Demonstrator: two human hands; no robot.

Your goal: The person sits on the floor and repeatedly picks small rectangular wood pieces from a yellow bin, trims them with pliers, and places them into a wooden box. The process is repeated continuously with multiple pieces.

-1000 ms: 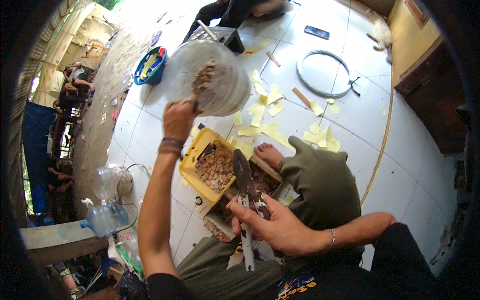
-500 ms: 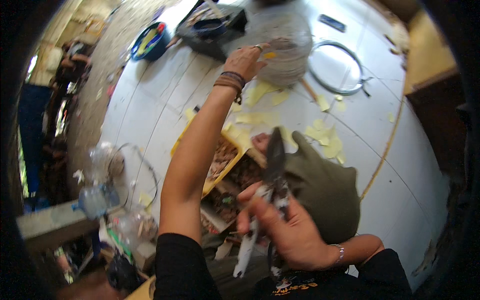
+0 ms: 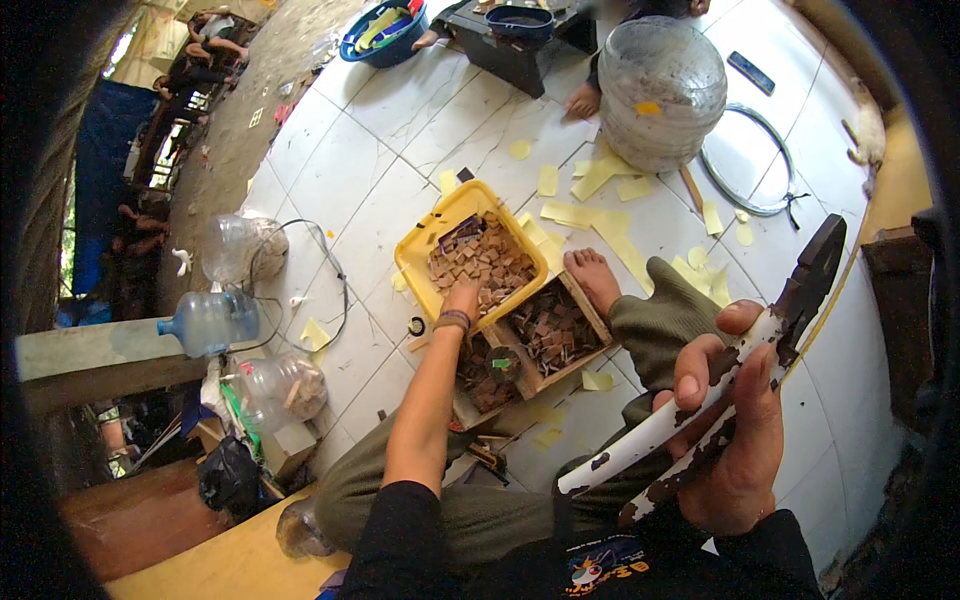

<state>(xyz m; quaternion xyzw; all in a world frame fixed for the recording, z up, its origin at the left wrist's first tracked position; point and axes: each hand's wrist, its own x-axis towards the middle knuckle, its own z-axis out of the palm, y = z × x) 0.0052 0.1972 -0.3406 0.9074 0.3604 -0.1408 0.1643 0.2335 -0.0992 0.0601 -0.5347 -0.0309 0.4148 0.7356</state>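
My right hand (image 3: 735,420) is wrapped round a pair of pliers (image 3: 635,445) with chipped white handles. Their dark jaws point up and away, and the handles stand slightly apart. My left hand (image 3: 462,300) reaches into a yellow plastic basin (image 3: 408,265) of small flat brown pieces (image 3: 500,262). Its fingers are down at the pieces and mostly hidden. Against the basin's near side stands a wooden box (image 3: 572,374) with compartments holding more brown pieces (image 3: 553,328). A small dark round thing with a green spot (image 3: 503,363) rests on the box's left part.
Yellow paper scraps (image 3: 625,250) lie over the white tiled floor. My bare foot (image 3: 593,280) is beside the box. Farther off stand a big clear plastic container (image 3: 665,90), a coil of wire (image 3: 780,190), a phone (image 3: 750,72) and a blue bucket (image 3: 400,45). Plastic bottles (image 3: 215,320) lie left.
My left hand has come back from beside the big clear container into the yellow basin. The right hand has moved right with the pliers, which tilt more to the right. The view has shifted.
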